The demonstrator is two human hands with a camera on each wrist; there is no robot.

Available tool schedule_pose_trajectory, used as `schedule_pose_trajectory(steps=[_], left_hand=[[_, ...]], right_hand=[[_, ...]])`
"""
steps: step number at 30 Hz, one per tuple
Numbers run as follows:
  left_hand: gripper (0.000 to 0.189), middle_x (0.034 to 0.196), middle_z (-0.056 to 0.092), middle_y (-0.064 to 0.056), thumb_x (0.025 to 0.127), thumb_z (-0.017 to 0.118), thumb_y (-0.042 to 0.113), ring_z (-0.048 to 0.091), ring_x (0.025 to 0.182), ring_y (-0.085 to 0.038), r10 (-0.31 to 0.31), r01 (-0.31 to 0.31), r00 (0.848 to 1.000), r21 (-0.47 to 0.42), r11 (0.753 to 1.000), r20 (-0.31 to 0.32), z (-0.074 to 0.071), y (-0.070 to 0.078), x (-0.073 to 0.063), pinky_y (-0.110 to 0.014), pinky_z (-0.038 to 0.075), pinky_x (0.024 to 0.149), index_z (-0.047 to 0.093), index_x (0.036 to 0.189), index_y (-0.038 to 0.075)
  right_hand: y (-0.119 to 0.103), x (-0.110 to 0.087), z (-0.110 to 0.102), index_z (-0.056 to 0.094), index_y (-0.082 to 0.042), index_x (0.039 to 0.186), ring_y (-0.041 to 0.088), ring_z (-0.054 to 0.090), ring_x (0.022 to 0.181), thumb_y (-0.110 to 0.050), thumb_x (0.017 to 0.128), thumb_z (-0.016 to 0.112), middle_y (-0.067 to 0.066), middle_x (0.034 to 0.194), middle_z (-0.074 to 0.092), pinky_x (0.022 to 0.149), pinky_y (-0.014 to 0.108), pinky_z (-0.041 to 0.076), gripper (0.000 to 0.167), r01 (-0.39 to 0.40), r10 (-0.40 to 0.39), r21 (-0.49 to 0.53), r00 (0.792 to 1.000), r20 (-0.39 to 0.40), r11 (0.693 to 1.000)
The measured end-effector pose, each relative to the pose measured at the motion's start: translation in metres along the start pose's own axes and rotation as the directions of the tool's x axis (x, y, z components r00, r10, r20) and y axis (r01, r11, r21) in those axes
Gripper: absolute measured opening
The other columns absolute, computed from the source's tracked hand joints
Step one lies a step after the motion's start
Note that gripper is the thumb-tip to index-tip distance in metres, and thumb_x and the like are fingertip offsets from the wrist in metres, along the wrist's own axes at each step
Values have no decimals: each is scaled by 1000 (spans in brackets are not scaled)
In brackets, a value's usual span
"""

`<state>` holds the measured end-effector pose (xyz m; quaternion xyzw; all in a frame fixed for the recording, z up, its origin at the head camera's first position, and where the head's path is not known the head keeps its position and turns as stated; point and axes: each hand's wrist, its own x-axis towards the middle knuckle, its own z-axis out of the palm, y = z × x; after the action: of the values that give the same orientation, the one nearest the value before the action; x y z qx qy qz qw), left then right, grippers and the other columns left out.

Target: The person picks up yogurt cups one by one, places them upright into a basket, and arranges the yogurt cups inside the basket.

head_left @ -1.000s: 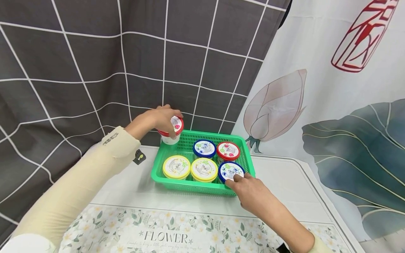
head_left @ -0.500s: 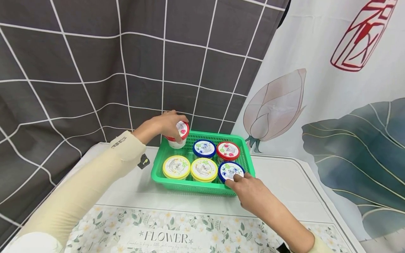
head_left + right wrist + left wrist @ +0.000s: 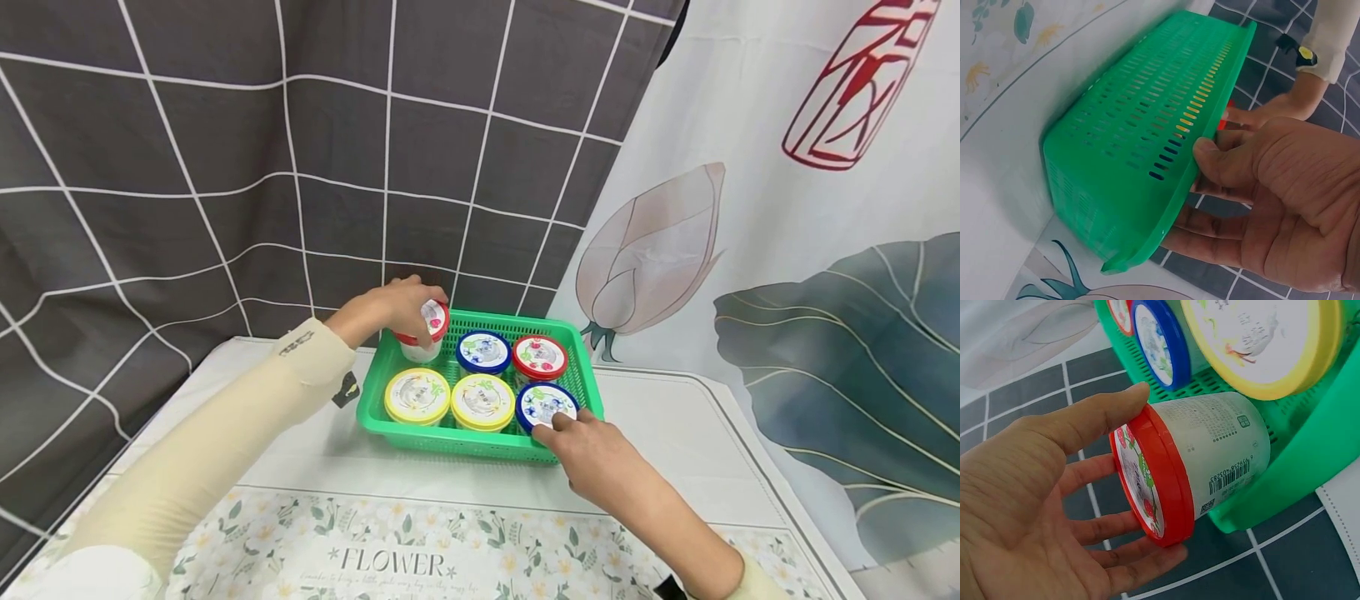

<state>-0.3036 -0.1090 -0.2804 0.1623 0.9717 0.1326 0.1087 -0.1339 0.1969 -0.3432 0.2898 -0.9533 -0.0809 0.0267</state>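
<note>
My left hand grips a red-lidded tub by its lid, thumb on one side and fingers on the other. That tub is tilted in the back left corner of a green basket. My right hand is at the basket's front right rim. In the right wrist view its thumb lies on the rim, with the other fingers behind it. Those fingers overlap the edge of a blue-lidded tub in the head view. Behind it stand another red-lidded tub and another blue-lidded tub.
Two yellow-lidded tubs stand along the basket's front. The basket rests on a white table cover with a flower print near me. A dark gridded curtain hangs behind, and a white printed cloth hangs at right.
My left hand has moved right and down with the red-lidded tub, bringing it lower into the back left of the basket. The right hand has stayed at the rim.
</note>
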Motion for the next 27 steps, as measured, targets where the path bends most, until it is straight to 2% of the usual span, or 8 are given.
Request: schedule_pose_trajectory(steps=[11,18,23,27], left_hand=[[89,167,49,-23,89,90,28,45,153,-45,23,-24,999,25,999,39,11,1,5,-64,56,118,52,168,19],[91,172,45,-22,91,90,32,43,154,-43,-9,6,996,34,999,87,18,-1,11,-64,55,119,49,171,21],[92,174,43,-23,92,90,32,40,156,-44,-16,13,992,23,1000,126,22,-2,15,-64,55,120,46,173,20],[93,179,35,-24,93,89,33,35,160,-45,-38,35,987,21,999,154,23,-1,18,-65,54,121,44,174,22]], right_hand=[[2,-1,1,77,-14,123,27,64,84,6,90,87,14,109,78,70,42,65,39,15,-15,-20,999,-29,1000],[2,-2,2,78,-14,122,26,63,83,6,91,86,14,108,78,68,40,64,38,21,-22,-28,999,-39,999],[1,-1,2,78,-14,125,28,63,85,4,92,87,15,112,78,68,42,64,39,8,-8,-10,1000,-19,1000],[1,-2,2,77,-14,125,28,62,85,5,91,87,15,110,77,67,42,63,40,3,-3,-10,1000,-23,1000]])
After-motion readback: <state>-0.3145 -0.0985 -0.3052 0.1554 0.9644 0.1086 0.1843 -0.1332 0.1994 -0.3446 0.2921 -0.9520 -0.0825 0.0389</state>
